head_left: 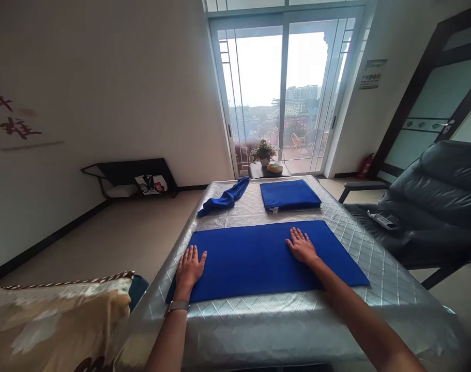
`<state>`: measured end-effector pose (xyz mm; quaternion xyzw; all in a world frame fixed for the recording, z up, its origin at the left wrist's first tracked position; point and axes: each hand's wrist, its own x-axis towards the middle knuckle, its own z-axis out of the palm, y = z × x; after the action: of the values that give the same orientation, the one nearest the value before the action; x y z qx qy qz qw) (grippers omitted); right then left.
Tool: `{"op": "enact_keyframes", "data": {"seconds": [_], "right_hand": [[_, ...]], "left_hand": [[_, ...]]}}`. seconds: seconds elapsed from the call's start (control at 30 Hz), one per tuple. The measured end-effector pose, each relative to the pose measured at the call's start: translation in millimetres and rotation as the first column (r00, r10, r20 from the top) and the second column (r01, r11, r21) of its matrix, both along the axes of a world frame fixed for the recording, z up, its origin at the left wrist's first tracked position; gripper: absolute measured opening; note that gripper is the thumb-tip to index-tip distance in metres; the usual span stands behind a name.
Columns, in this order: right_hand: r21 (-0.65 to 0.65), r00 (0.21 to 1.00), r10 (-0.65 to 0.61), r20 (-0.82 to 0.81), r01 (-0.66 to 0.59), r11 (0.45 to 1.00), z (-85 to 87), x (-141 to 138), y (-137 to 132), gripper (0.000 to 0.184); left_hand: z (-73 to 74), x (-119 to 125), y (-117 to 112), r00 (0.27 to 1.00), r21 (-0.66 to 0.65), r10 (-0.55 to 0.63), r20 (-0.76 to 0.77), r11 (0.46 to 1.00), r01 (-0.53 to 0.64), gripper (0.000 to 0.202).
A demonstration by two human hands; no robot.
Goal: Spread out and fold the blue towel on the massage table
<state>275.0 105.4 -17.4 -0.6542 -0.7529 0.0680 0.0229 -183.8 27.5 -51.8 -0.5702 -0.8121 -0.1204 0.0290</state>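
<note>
pale-walled room, daylight through a glass door [258, 88] at the far end; a table [274, 328] under a quilted silver cover takes up the middle.

blue cloth [246, 261] lies flat across the near half of the table, long side facing the wearer. left hand [191, 266] palm down over its left edge, fingers loosely together, thumb out. right hand [302, 246] also palm down, fingers slightly spread, toward the cloth's far right, fingertips just short of the far edge. neither hand pinches anything. can't tell from this angle if the cloth is one layer or doubled.

risks, as judged: cover looks slick, so uneven pressure could skid the cloth or turn it askew. palms pushing toward each other could raise a ridge in the middle. a hard push forward might nudge the folded stack [290, 194], which sits just beyond. drag to the left and a corner could slip over the side.

edges: near side of cloth runs close to the table's front bend; left corner near the table's left side. wider strip of cover shows on the right, toward the armchair [429, 201]. beyond, cover shows between the stack and a crumpled cloth [225, 199] at far left.
</note>
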Motion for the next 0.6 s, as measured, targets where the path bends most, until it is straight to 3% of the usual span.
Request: {"op": "enact_keyframes", "data": {"seconds": [0.13,0.23,0.5,0.6], "right_hand": [[0.037,0.979,-0.197,0.048,0.196,0.980,-5.5,72,11,0.070],[0.069,0.962,-0.270,0.030,0.267,0.961,-9.7,106,15,0.070],[0.119,0.959,-0.283,-0.004,0.282,0.952,-18.5,115,18,0.070],[0.125,0.957,-0.290,-0.026,0.291,0.949,-19.9,114,19,0.071]], "left_hand": [[-0.4,0,1,1.000,0.006,0.013,0.014,1.000,-0.013,0.079],[-0.4,0,1,1.000,0.001,0.010,0.003,1.000,-0.010,0.078],[6.9,-5,2,0.998,-0.119,-0.014,-0.057,0.993,0.007,0.081],[13.3,4,7,0.995,-0.131,0.020,-0.093,0.991,-0.032,0.084]]}}
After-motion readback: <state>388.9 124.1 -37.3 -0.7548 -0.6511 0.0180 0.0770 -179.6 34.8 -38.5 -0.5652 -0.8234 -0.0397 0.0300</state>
